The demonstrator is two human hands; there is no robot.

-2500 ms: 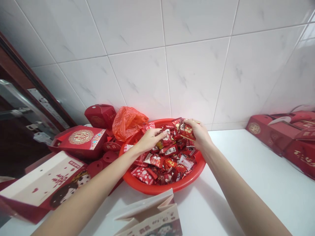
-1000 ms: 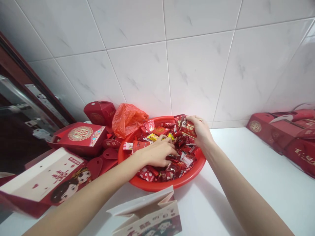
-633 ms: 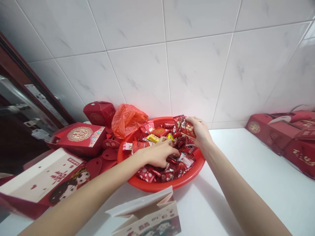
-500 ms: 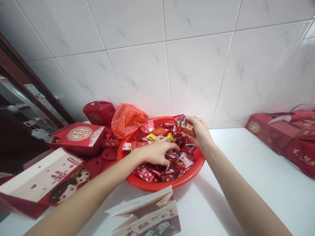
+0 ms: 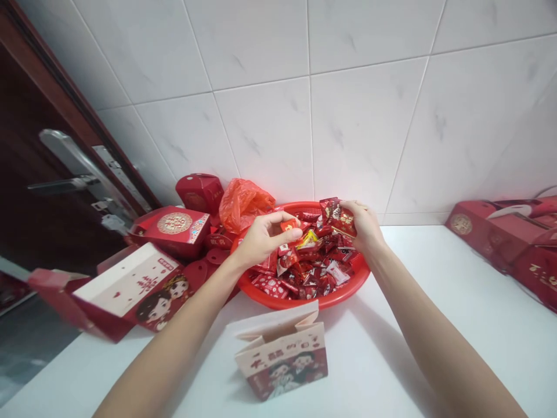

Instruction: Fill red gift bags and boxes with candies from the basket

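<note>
A red plastic basket [image 5: 300, 302] on the white table is heaped with wrapped candies [image 5: 311, 270], mostly red, with a yellow one and a pale pink one among them. Above its left part, my left hand [image 5: 265, 238] pinches a small red-wrapped candy [image 5: 289, 225] between thumb and fingers. At the back right rim, my right hand [image 5: 364, 225] is closed on several dark red candy packets [image 5: 339, 217] with gold print. Nearer to me stands a small paper gift box [image 5: 285, 360], its top open, with a printed couple on the front.
Red gift boxes [image 5: 174, 232] and a cream-and-red box [image 5: 130, 284] crowd the left side. A crumpled red plastic bag [image 5: 244, 203] lies behind the basket. More red boxes [image 5: 500, 238] sit at the right by the tiled wall [image 5: 361, 133]. A door handle [image 5: 73, 157] is at far left.
My left hand has risen from the candy pile with a small red candy in its fingers. My right hand keeps its packets at the back rim. The view has shifted left.
</note>
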